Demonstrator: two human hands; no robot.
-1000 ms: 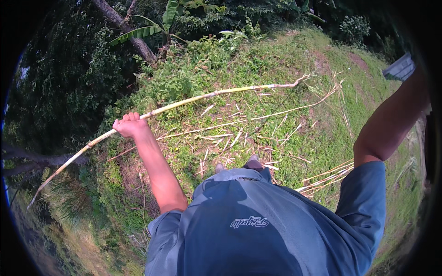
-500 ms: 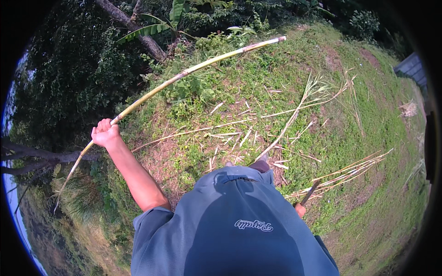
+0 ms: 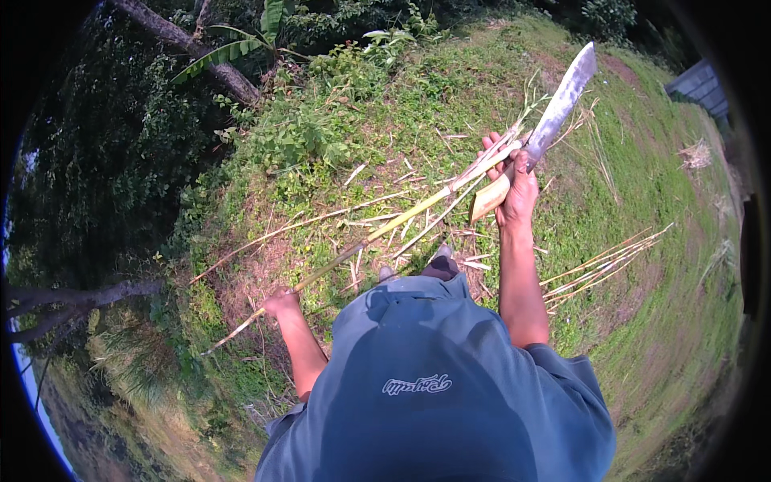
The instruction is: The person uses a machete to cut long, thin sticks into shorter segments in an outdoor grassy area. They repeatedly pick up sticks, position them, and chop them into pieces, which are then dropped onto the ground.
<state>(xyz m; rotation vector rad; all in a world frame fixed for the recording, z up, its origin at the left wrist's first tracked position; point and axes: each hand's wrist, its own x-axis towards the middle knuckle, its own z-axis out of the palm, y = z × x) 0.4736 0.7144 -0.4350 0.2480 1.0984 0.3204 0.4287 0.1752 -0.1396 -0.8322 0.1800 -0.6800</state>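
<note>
My left hand (image 3: 281, 304) is wrapped round the lower part of a long yellow-green sugarcane stalk (image 3: 414, 211). The stalk slants up to the right across the front of me, its thin tip beyond my left hand. My right hand (image 3: 516, 193) holds a machete (image 3: 564, 100) under its thumb, the broad grey blade pointing up and away. Its pale wooden handle (image 3: 491, 198) sticks out to the left of my palm. The right fingers are partly spread behind the thick end of the stalk, seemingly touching it; exact contact is hidden.
A thin dry stalk (image 3: 297, 230) and several cut pieces lie on the grass before my feet. To the right is a bundle of canes (image 3: 606, 265). Dense bushes and a slanting tree trunk (image 3: 197, 52) stand at the left and far left.
My left hand has come down and inward with the stalk, whose far end has swung to the right. My right hand has risen from my side with the machete to the stalk's end.
</note>
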